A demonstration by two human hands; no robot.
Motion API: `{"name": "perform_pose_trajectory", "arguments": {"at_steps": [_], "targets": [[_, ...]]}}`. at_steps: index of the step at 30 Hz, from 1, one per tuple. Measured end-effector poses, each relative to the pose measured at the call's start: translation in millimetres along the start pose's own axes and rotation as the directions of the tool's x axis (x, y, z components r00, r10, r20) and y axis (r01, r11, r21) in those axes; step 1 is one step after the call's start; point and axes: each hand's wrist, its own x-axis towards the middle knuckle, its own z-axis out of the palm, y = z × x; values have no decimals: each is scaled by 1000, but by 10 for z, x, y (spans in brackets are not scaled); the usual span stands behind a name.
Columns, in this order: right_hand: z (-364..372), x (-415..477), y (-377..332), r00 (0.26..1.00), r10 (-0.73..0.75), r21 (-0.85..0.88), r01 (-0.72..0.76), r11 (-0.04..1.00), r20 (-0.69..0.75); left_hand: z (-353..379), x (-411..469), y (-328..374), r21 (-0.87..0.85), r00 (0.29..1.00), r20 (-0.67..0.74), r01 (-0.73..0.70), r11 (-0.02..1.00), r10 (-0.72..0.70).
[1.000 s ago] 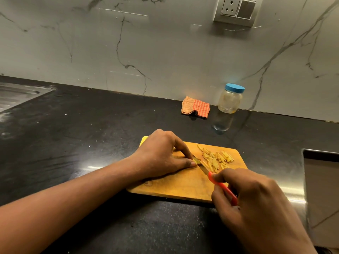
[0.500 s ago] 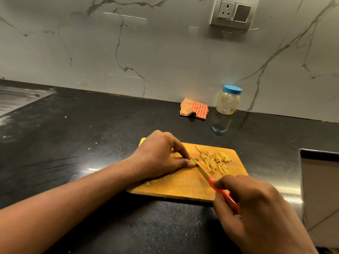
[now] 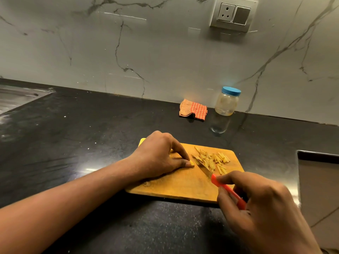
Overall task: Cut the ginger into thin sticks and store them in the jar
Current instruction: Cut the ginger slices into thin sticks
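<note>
On the wooden cutting board my left hand pinches a small yellow piece of ginger against the wood, only its tip showing past my fingers. My right hand grips the red handle of a knife; its blade lies slanted just right of the ginger piece, its tip among several cut ginger sticks piled on the board's far right. A clear jar with a blue lid on it stands by the wall behind the board.
A folded orange checked cloth lies left of the jar. The black countertop runs to a steel sink at far left. The counter ends at a cut edge on the right. A socket and switch sit on the marble wall.
The knife blade has shifted a little to the right, away from my left fingertips and toward the pile of sticks. My left hand still holds the ginger in the same place.
</note>
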Motion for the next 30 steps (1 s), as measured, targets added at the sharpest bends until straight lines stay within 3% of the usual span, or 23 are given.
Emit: {"name": "perform_pose_trajectory", "arguments": {"at_steps": [30], "targets": [[148, 61, 79, 991, -86, -2, 87, 996, 100, 4, 25, -26, -3, 1000, -10, -4, 1000, 4]]}}
